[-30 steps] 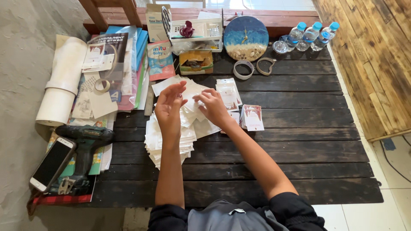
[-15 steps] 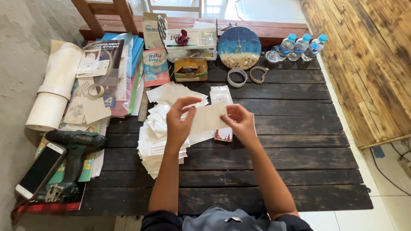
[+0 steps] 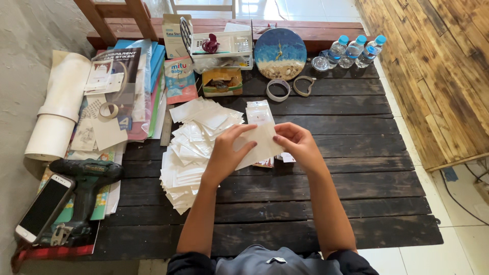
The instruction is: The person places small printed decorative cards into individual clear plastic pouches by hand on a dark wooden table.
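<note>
Both of my hands hold one small white plastic pouch (image 3: pixel 261 145) above the dark wooden table (image 3: pixel 326 193). My left hand (image 3: pixel 227 155) grips its left side with thumb on top, and my right hand (image 3: pixel 298 144) pinches its right edge. A loose heap of similar white pouches (image 3: pixel 191 147) lies just left of my left hand. A short stack of clear pouches (image 3: pixel 258 112) lies flat beyond the held one. Small printed cards (image 3: pixel 277 160) peek out under my hands.
A cordless drill (image 3: pixel 81 196) and a phone (image 3: pixel 43 206) lie at the near left. Paper rolls (image 3: pixel 58 109), sticker sheets and tape sit at the left. A white basket (image 3: pixel 221 46), round clock (image 3: pixel 280 46), two tape rings and three water bottles (image 3: pixel 354 51) line the far edge.
My hands lifted one pouch from the heap and brought it to the middle; both now hold it by its sides. The camera has also shifted.
</note>
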